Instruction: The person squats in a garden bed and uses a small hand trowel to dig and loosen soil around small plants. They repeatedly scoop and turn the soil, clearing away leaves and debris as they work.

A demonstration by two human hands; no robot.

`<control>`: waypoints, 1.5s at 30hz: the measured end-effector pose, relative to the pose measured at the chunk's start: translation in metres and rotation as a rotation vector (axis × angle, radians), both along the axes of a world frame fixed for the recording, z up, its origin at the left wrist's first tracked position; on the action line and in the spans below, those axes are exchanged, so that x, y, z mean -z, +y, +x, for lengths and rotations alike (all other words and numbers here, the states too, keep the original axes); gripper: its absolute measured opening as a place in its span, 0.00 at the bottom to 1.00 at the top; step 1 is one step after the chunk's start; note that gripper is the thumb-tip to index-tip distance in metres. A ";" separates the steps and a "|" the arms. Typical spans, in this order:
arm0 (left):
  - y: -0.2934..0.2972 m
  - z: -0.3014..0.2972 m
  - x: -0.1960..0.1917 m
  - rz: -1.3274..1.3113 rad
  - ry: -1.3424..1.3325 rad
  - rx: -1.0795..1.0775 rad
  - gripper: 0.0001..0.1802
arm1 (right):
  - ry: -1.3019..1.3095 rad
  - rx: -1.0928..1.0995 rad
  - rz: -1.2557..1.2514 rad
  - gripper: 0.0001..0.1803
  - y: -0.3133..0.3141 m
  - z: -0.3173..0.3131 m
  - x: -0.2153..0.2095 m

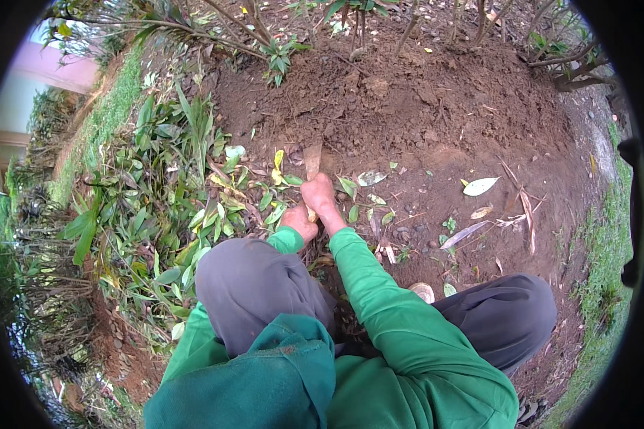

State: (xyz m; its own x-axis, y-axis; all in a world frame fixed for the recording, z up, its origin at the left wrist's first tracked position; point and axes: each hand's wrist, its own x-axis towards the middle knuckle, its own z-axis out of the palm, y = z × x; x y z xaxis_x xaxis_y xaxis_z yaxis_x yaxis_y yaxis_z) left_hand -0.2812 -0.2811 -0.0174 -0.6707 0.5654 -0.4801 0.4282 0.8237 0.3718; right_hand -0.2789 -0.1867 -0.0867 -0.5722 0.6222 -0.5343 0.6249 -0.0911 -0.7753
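Both fists grip a flat-bladed hand tool with a light-coloured handle, held out in front of my knees. My right hand is wrapped round it close to the blade. My left hand closes on the handle's near end, just below and left of the right one. The blade points away from me, its tip at the brown soil; whether it has sunk in cannot be made out. Beside it on the left lies a yellow leaf.
A heap of green leaves and cuttings covers the ground to the left. Bare shrub stems rise along the far side. Grass edges the soil at right. Dry leaves lie right of the hands. My bent knees flank my right arm.
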 end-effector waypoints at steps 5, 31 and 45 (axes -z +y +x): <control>0.015 -0.038 -0.007 -0.186 0.063 0.134 0.22 | 0.114 -0.002 -0.028 0.16 0.014 -0.028 -0.005; -0.013 0.070 -0.293 0.680 -0.878 1.023 0.26 | 0.480 0.498 -1.129 0.06 0.043 0.008 -0.014; -0.040 0.147 -0.330 1.374 0.097 0.595 0.11 | 0.536 0.548 -1.074 0.05 0.026 0.005 -0.029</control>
State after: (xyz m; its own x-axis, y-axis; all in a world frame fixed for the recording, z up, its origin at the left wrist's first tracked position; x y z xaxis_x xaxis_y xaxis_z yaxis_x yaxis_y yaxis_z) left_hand -0.1340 -0.3214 0.3128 -0.1845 0.7203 0.6686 0.6339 -0.4327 0.6411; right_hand -0.2739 -0.1604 -0.0577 -0.6774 0.2509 -0.6915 -0.0494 -0.9535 -0.2975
